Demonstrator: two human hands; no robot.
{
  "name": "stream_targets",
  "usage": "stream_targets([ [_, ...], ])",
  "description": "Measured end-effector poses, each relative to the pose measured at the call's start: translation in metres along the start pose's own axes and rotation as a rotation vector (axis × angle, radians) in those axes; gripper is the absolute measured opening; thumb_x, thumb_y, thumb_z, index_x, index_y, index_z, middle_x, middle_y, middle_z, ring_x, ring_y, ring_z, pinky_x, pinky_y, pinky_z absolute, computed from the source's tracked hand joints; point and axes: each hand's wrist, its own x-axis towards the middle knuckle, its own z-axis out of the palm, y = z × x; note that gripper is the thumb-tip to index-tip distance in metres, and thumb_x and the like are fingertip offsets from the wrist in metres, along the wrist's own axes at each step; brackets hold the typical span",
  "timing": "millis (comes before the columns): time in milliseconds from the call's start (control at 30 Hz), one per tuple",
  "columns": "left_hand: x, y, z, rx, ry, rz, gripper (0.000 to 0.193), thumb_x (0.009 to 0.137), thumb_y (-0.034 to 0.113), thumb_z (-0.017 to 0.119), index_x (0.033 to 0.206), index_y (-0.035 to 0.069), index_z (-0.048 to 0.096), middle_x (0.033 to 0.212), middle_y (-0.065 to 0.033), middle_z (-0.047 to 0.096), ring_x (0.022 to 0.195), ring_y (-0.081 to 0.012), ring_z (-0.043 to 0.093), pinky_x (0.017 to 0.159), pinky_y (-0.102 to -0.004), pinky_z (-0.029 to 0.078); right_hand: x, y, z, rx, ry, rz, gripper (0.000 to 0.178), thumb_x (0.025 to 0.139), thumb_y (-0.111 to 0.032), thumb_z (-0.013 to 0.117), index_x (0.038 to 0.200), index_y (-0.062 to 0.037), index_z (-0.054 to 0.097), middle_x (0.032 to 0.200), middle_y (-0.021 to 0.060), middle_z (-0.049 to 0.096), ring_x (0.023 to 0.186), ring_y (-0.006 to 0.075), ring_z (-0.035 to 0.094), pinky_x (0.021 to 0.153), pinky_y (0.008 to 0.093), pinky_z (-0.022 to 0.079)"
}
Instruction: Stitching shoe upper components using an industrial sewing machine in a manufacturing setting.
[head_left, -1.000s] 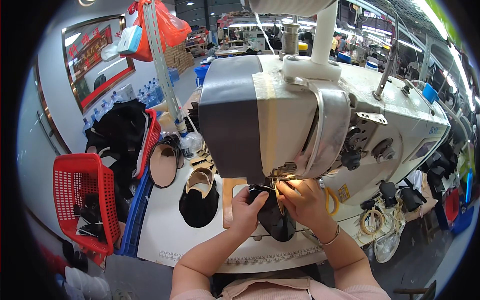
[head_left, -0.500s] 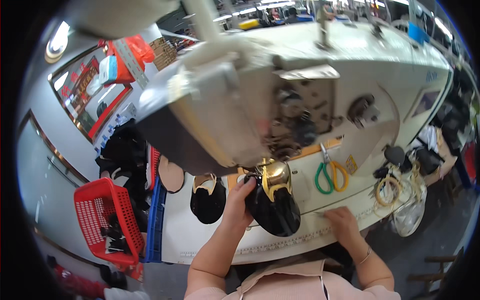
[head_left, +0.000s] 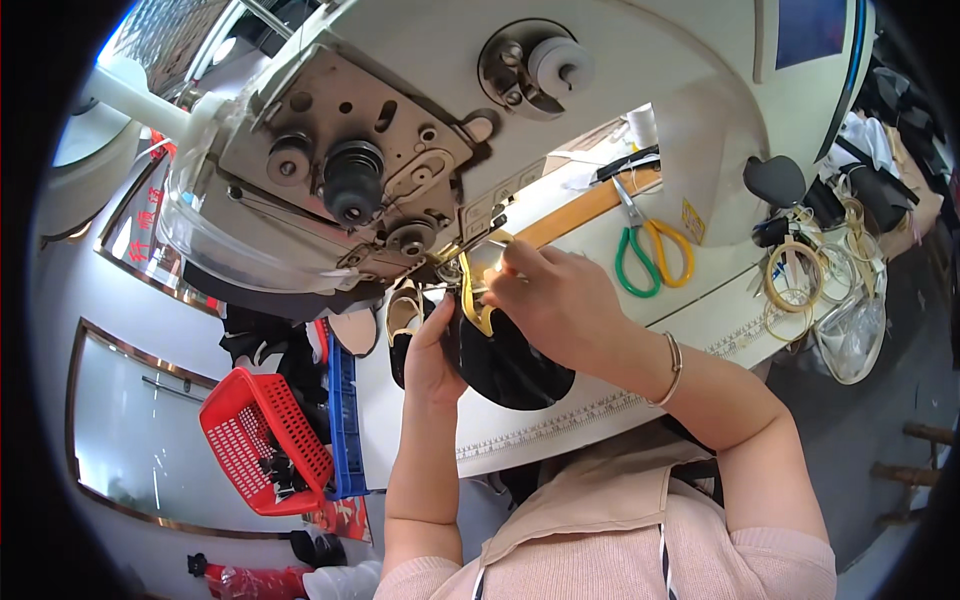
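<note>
Right hand (head_left: 555, 300): fingers pinched together on the gold-lined rim of the black shoe upper (head_left: 505, 355), just under the needle area of the sewing machine (head_left: 400, 170). Half a second ago this hand lay flat on the worktop, away from the piece; it has since come up to the rim. A thin bracelet (head_left: 674, 370) sits at the wrist.

Left hand (head_left: 432, 352): closed around the left edge of the same upper, thumb on top, as it was in the earlier views.

Black shoe upper: now held by both hands at the machine head, its toe end resting on the white worktop (head_left: 730, 310). With two hands on it again, the piece appears to be getting positioned at the needle, though the needle itself is hidden behind the fingers.

Surroundings: green-and-yellow scissors (head_left: 648, 255) lie on the worktop right of the hands; coils of yellowish cord (head_left: 795, 285) farther right. Further shoe uppers (head_left: 403, 320) lie left of the left hand. Below the worktop's left edge stand a blue crate (head_left: 343, 420) and a red basket (head_left: 262, 440), touching.
</note>
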Motion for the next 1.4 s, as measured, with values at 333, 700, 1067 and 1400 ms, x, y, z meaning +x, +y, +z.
stream_targets([
  [333, -0.002, 0.001, -0.002, -0.062, -0.041, 0.018, 0.027, 0.091, 0.015, 0.047, 0.112, 0.0, 0.052, 0.106, -0.0123, 0.06, 0.096, -0.0219, 0.059, 0.085, -0.0334, 0.048, 0.009, -0.003, 0.004, -0.086, -0.058, -0.02, 0.016, 0.072, -0.021, 0.064, 0.074, -0.0069, 0.057, 0.082, 0.0032, 0.049, 0.063, 0.0174, 0.054, 0.05, 0.0304, 0.047],
  [700, 0.0, -0.002, 0.003, 0.038, 0.034, 0.083, 0.022, 0.086, 0.011, 0.052, 0.106, 0.001, 0.054, 0.1, -0.0092, 0.061, 0.091, -0.0195, 0.06, 0.082, -0.0319, 0.049, 0.011, 0.0, 0.002, -0.035, -0.147, -0.027, 0.008, 0.069, -0.013, 0.057, 0.072, -0.0066, 0.06, 0.094, 0.0043, 0.053, 0.067, 0.0205, 0.059, 0.056, 0.0325, 0.05],
  [1067, 0.003, -0.012, 0.013, 0.215, 0.072, 0.363, 0.011, 0.083, 0.003, 0.056, 0.093, 0.0, 0.055, 0.088, -0.0089, 0.062, 0.074, -0.0153, 0.062, 0.067, -0.0271, 0.053, 0.015, -0.001, 0.005, -0.174, -0.132, -0.161, 0.01, 0.069, -0.018, 0.061, 0.074, -0.0099, 0.057, 0.084, 0.0007, 0.047, 0.061, 0.016, 0.052, 0.05, 0.0284, 0.046],
  [1400, 0.002, -0.014, -0.001, 0.196, 0.169, 0.39, 0.021, 0.079, 0.003, 0.061, 0.098, -0.002, 0.054, 0.088, -0.0072, 0.06, 0.074, -0.0144, 0.061, 0.066, -0.027, 0.053, 0.013, -0.009, -0.004, -0.172, -0.077, -0.187, 0.01, 0.068, -0.019, 0.064, 0.073, -0.0128, 0.057, 0.077, -0.0019, 0.048, 0.058, 0.0152, 0.052, 0.049, 0.0289, 0.045],
])
